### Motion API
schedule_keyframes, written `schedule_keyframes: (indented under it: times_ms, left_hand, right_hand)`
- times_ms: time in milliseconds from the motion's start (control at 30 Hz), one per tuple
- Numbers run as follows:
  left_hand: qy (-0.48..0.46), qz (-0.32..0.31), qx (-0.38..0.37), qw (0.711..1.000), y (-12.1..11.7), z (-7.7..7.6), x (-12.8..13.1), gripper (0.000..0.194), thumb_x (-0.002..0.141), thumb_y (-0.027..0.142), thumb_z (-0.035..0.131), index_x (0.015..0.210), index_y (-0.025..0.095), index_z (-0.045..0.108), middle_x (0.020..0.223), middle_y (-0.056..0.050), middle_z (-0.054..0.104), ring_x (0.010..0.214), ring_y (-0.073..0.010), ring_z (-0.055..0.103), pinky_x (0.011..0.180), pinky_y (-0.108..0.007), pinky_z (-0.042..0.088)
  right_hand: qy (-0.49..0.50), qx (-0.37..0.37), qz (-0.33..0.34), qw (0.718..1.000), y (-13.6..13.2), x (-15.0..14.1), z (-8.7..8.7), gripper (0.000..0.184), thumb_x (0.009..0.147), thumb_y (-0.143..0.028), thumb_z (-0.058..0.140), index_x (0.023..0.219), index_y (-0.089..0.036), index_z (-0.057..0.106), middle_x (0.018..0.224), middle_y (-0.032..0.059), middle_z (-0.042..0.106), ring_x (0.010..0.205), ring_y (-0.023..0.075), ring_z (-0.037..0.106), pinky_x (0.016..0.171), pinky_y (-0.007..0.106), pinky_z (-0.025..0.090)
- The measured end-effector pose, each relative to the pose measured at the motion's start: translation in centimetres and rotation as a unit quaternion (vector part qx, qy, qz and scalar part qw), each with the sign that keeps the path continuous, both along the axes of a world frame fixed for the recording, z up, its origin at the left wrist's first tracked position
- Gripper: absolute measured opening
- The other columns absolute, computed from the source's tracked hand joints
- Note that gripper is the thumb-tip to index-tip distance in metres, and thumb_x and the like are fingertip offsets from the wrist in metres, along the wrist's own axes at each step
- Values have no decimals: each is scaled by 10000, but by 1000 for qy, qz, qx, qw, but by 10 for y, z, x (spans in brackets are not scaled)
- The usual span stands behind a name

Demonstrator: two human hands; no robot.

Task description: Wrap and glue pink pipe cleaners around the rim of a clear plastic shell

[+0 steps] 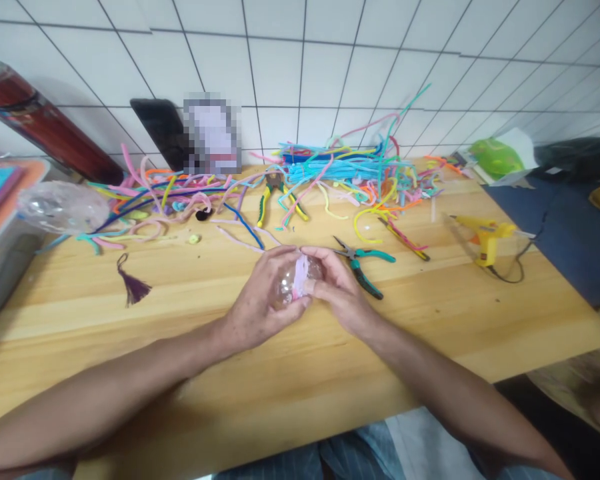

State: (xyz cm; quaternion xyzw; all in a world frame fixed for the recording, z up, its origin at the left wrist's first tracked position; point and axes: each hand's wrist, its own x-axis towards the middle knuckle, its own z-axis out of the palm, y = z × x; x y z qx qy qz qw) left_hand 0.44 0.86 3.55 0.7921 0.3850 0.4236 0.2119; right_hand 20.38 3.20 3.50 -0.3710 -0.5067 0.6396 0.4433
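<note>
Clear ball (285,283) with lilac band (301,275), above the tabletop (280,400)
Left hand (260,293) and right hand (344,288) grip its two sides, fingers curled around it.

On bench (430,347): pipe cleaners (340,172) along back edge, glue gun (488,245) near right edge, nearer pliers (356,261) beyond my right hand (344,292), tassel (136,289) left.

Head view: looks forward, down, close over wooden table (480,327), tiled wall (277,73) beyond.
</note>
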Motion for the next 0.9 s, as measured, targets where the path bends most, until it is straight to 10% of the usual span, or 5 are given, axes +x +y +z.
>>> schedule_keyframes:
  times_ms: [533,900]
  left_hand:
    - [-8,-28,-27,999,2,4,-3,552,1018,256,720,1516,299,486,1493,-140,565,1522,-306,475,1230,-542,499]
    - [20,-90,-23,995,16,-1,-14,794,968,357,829,1652,373,426,1667,-164,435,1583,-342,446,1261,-563,474]
  right_hand:
    - [12,-21,3,1000,2,1,1,425,812,-321,818,1224,-312,716,1182,12,774,1095,230,705,1005,396,579]
    - [-18,107,41,993,7,9,-10,577,879,-367,808,1415,-299,605,1513,65,679,1431,292,623,1222,485,498]
